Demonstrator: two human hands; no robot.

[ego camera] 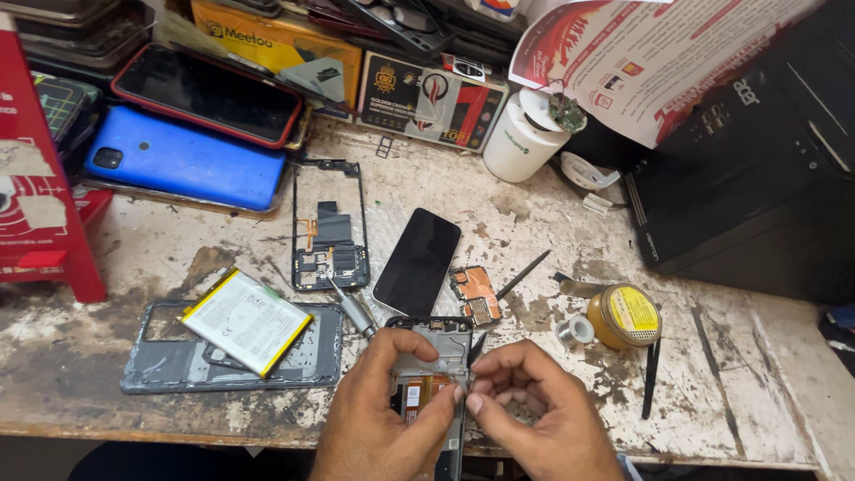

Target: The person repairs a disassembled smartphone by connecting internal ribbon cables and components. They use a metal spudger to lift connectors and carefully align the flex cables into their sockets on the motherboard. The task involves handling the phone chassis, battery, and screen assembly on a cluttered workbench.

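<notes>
- Worn white wooden workbench (712,392), paint scratched
- On it: grey plastic back cover (151,365) w/ battery, black glass screen (417,261), small round yellow tin (625,315), white plastic cup (521,140), blue phone (183,160)

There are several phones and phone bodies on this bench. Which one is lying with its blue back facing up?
The blue phone at the far left, camera lens showing, partly under a red-edged phone lying screen up. The others show dark glass or bare frames.
</notes>
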